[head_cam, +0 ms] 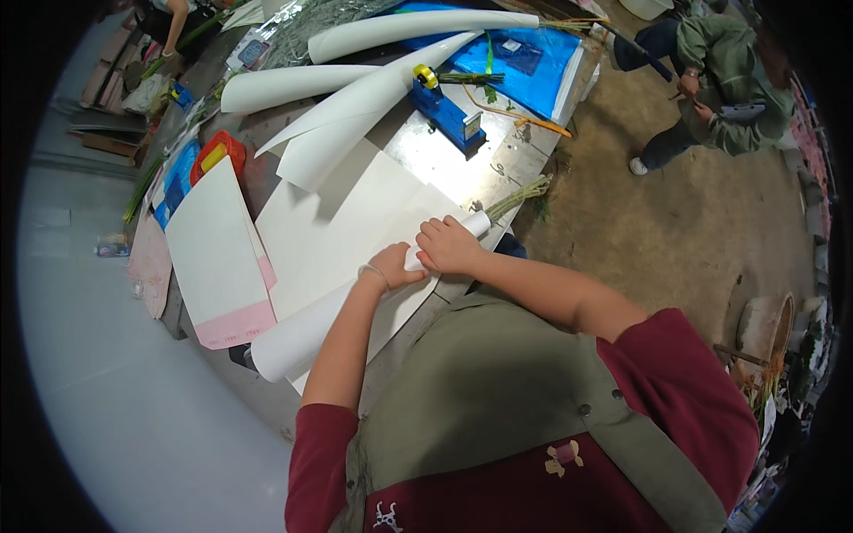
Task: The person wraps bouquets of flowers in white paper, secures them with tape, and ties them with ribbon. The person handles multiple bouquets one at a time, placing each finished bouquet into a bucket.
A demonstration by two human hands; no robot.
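Note:
A bundle of plant stems (pixel 518 199) pokes out of one end of a white paper roll (pixel 303 330), whose contents are otherwise hidden. My right hand (pixel 448 245) is wrapped around the roll near the stem end. Just beside it, my left hand (pixel 394 266) grips the same roll from the near side. Under the roll lie flat white paper sheets (pixel 320 246). Beyond them sits a blue tape dispenser (pixel 448 123) with a yellow roll of tape.
Several white paper-wrapped bundles (pixel 426 33) lie at the back of the table. A stack of white-and-pink sheets (pixel 220 266) and a red plastic basket (pixel 220 156) are at the left. One person (pixel 720 86) is at the far right; another person's arm (pixel 174 26) shows at top left.

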